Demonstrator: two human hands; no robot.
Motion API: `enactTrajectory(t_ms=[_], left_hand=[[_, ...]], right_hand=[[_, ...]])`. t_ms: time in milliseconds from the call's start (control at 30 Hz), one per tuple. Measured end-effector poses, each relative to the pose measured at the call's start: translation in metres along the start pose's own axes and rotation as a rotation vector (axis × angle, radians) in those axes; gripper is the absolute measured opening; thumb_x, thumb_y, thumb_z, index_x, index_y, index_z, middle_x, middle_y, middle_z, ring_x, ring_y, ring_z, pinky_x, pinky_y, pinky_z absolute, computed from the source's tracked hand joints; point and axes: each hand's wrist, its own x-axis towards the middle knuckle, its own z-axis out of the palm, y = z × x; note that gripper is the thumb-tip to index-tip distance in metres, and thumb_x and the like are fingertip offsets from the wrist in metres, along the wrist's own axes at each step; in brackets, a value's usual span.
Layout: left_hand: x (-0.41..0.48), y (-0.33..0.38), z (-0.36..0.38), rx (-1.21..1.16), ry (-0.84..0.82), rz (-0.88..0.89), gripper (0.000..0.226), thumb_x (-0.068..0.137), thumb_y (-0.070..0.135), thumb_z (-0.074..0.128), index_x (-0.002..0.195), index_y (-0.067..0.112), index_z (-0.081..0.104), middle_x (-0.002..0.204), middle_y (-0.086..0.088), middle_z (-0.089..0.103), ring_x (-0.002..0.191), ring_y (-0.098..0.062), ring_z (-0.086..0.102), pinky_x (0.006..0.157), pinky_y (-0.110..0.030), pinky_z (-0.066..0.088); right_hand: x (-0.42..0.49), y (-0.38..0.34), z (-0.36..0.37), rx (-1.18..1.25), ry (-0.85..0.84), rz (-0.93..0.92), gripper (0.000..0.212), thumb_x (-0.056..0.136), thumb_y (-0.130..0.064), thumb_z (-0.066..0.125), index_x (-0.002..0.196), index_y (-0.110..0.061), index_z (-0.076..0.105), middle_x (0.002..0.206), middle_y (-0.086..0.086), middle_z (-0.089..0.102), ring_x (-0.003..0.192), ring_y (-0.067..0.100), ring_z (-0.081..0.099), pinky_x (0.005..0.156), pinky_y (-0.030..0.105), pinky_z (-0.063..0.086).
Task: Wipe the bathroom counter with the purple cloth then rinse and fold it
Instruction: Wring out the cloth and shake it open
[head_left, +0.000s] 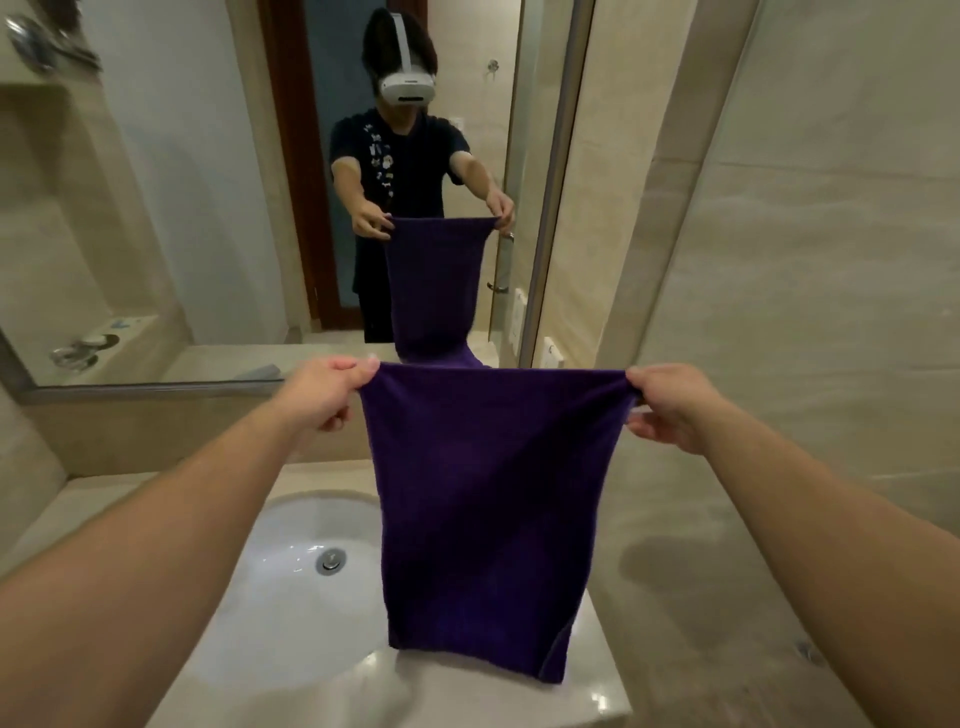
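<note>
Head view: recorded cloth (483, 499), dark purple, held up flat in front of mirror (197, 218), stretched taut along top edge between both hands. Noted left hand (330, 392) pinching top left corner between thumb and forefinger, remaining fingers curled beneath. Noted right hand (672, 408) pinching top right corner likewise, lower fingers curled under, apart from fabric. Logged both forearms outstretched, left one crossing above sink (291, 582).

Position of cloth: hanging straight down over desk (701, 649), covering right rim of sink. Lower edge near desk surface; contact not determinable. Spotted second layer peeking out at lower right corner.

Containers:
- White oval sink, sunk into pale desk, left of cloth. Inside: metal drain (330, 560) at centre, bright glints on bowl. Standing water not determinable.
- Glass dish (75, 356), seen only as reflection at far left of mirror, on a ledge. Pale item in or just behind it; too blurred to identify.

Also in mirror: reflection of person in dark top and white headset, holding same cloth by upper corners, arms out.

Surroundings: beige tiled wall (831, 260) on right, meeting desk. Marked darker patch (670, 566) on desk just right of cloth; cause not determinable.
</note>
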Motion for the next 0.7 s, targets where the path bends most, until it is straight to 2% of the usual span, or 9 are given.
enactTrajectory(t_ms=[67, 133, 200, 267, 333, 400, 500, 567, 700], left_hand=[[0.010, 0.033, -0.002, -0.167, 0.010, 0.007, 0.022, 0.100, 0.037, 0.060, 0.095, 0.017, 0.070, 0.101, -0.005, 0.072, 0.058, -0.017, 0.067, 0.052, -0.028, 0.055], [0.017, 0.066, -0.008, -0.212, 0.055, 0.076, 0.018, 0.097, 0.037, 0.063, 0.099, 0.019, 0.069, 0.109, -0.009, 0.075, 0.079, -0.026, 0.076, 0.068, -0.036, 0.062], [0.015, 0.099, -0.017, -0.194, 0.115, 0.190, 0.016, 0.097, 0.036, 0.063, 0.098, 0.021, 0.069, 0.105, -0.006, 0.076, 0.087, -0.023, 0.076, 0.079, -0.037, 0.061], [0.006, 0.127, -0.024, -0.183, 0.149, 0.302, 0.015, 0.097, 0.035, 0.063, 0.096, 0.022, 0.072, 0.102, -0.003, 0.077, 0.088, -0.017, 0.076, 0.083, -0.034, 0.061], [-0.006, 0.148, -0.030, -0.150, 0.157, 0.398, 0.016, 0.098, 0.035, 0.063, 0.096, 0.022, 0.073, 0.107, -0.002, 0.076, 0.094, -0.016, 0.074, 0.083, -0.030, 0.061], [-0.022, 0.163, -0.034, -0.127, 0.163, 0.485, 0.017, 0.098, 0.036, 0.062, 0.098, 0.024, 0.074, 0.108, -0.002, 0.076, 0.100, -0.016, 0.073, 0.082, -0.027, 0.061], [-0.050, 0.175, -0.038, -0.126, 0.170, 0.549, 0.017, 0.098, 0.039, 0.063, 0.096, 0.027, 0.074, 0.103, 0.003, 0.077, 0.096, -0.014, 0.073, 0.082, -0.027, 0.060], [-0.068, 0.173, -0.040, -0.129, 0.150, 0.555, 0.018, 0.097, 0.041, 0.064, 0.095, 0.028, 0.076, 0.100, 0.006, 0.078, 0.090, -0.012, 0.075, 0.078, -0.026, 0.059], [-0.101, 0.140, -0.040, -0.112, 0.115, 0.488, 0.018, 0.094, 0.043, 0.066, 0.100, 0.028, 0.074, 0.105, -0.001, 0.077, 0.084, -0.015, 0.075, 0.076, -0.028, 0.059]], right_hand=[[0.019, -0.030, -0.002, 0.032, 0.058, -0.101, 0.017, 0.105, -0.027, 0.050, 0.107, -0.016, 0.063, 0.075, 0.008, 0.054, 0.048, 0.018, 0.049, 0.031, 0.013, 0.037], [0.032, -0.063, -0.010, 0.089, 0.077, -0.194, 0.017, 0.105, -0.029, 0.051, 0.114, -0.018, 0.061, 0.086, 0.008, 0.056, 0.042, 0.014, 0.053, 0.031, 0.014, 0.039], [0.035, -0.095, -0.022, 0.169, 0.067, -0.289, 0.023, 0.105, -0.029, 0.052, 0.121, -0.016, 0.059, 0.107, 0.010, 0.060, 0.050, 0.016, 0.063, 0.037, 0.020, 0.050], [0.028, -0.120, -0.037, 0.177, 0.082, -0.391, 0.019, 0.105, -0.030, 0.051, 0.115, -0.016, 0.060, 0.115, 0.010, 0.061, 0.067, 0.022, 0.068, 0.045, 0.022, 0.056], [0.012, -0.140, -0.052, 0.161, 0.141, -0.480, 0.016, 0.104, -0.032, 0.053, 0.096, -0.021, 0.061, 0.107, 0.006, 0.063, 0.077, 0.022, 0.068, 0.049, 0.021, 0.056], [-0.009, -0.150, -0.067, 0.143, 0.219, -0.557, 0.021, 0.103, -0.033, 0.055, 0.084, -0.025, 0.059, 0.098, 0.004, 0.064, 0.074, 0.020, 0.066, 0.052, 0.022, 0.055], [-0.043, -0.146, -0.082, 0.139, 0.299, -0.619, 0.016, 0.101, -0.034, 0.056, 0.090, -0.025, 0.062, 0.096, 0.000, 0.064, 0.079, 0.019, 0.064, 0.060, 0.024, 0.058], [-0.063, -0.131, -0.087, 0.132, 0.319, -0.640, 0.019, 0.101, -0.034, 0.056, 0.085, -0.025, 0.063, 0.091, -0.004, 0.063, 0.077, 0.016, 0.062, 0.063, 0.024, 0.059], [-0.090, -0.083, -0.087, 0.132, 0.293, -0.581, 0.024, 0.100, -0.034, 0.058, 0.078, -0.025, 0.064, 0.088, -0.002, 0.062, 0.073, 0.016, 0.061, 0.064, 0.025, 0.057]])
